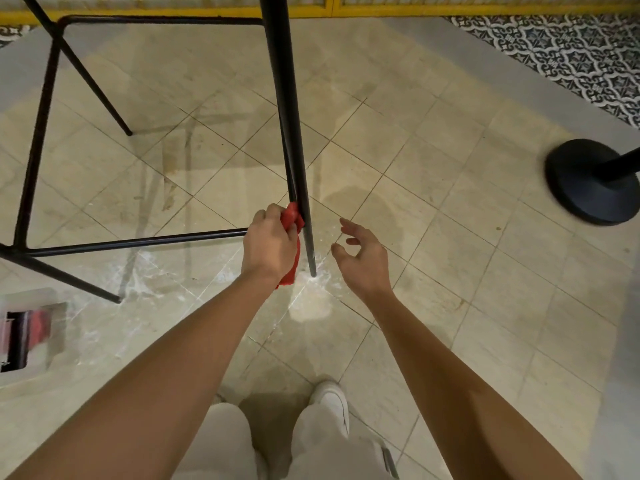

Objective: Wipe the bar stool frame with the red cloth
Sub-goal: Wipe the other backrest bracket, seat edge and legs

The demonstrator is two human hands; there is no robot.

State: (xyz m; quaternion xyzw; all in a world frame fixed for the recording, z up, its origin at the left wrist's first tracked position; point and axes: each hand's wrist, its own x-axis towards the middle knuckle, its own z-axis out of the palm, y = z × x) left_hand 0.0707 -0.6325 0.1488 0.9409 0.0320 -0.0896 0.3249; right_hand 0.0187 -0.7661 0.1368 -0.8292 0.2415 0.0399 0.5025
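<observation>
Nearly at the floor — cloth on the stool leg

The left hand (268,242) grips the bunched red cloth (292,218) and presses it against the near leg (289,133) of the bar stool frame (34,150), right where the low crossbar (138,242) meets it. Its fingers are curled over the wad, and a loose tail hangs below the wrist. Balling it up like that likely gives a firmer pad to wrap the thin black tube.

The right hand (363,258) hovers just beside the same leg, holding and touching nothing. Its fingers are spread and lightly bent — probably ready to steady the stool should it tip or slide on the tiled floor (450,202). White scuffs mark the tiles around the leg's foot.

Judging by how low the cloth sits, this leg is close to finished; whether the other legs have been wiped cannot be told. A round black post base (581,188) stands well apart on the right. No brand, label or writing can be read anywhere.
</observation>
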